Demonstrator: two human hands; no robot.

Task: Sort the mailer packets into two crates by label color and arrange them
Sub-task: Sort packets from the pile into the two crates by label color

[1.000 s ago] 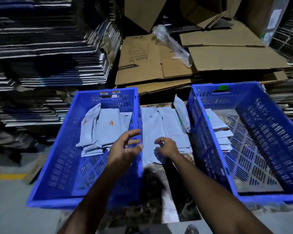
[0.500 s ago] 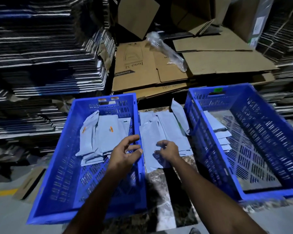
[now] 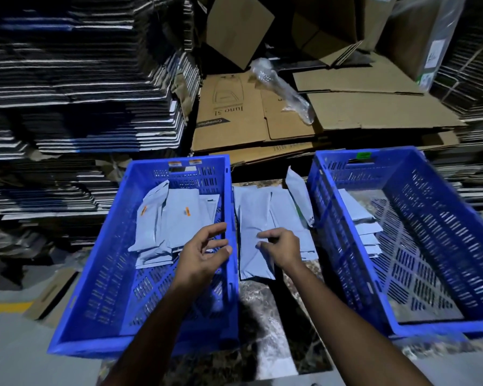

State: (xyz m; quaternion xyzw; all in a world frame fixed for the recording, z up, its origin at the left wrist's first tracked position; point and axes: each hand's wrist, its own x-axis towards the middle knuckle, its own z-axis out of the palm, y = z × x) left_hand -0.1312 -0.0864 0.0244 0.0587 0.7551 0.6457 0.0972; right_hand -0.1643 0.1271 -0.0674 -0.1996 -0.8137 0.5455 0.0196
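Pinching lightly, my right hand has its fingertips down on the top packet of the unsorted pile, thumb and forefinger closing on the film to peel that one away from those under it. I judge the grip only half made: the packet lies flat on the bench, not yet lifted.

My left hand hangs open and empty over the inner wall of the left crate, fingers spread, touching nothing I can make out. I keep it there to take or steady whatever the right frees.

I can't see a label on the top packet, so which crate it goes to is undecided; turning it over would probably settle that.

Just beyond, the pile lies between the two crates so either is one short reach away. One packet leans upright against the right crate.

In the left crate, packets overlap toward the far end, two showing orange labels. In the right crate, a smaller stack sits against the near-side wall; its labels are hidden. A green tag marks its far rim, orange ones the left crate's.

Farther back stand flattened cardboard and stacked sheets.
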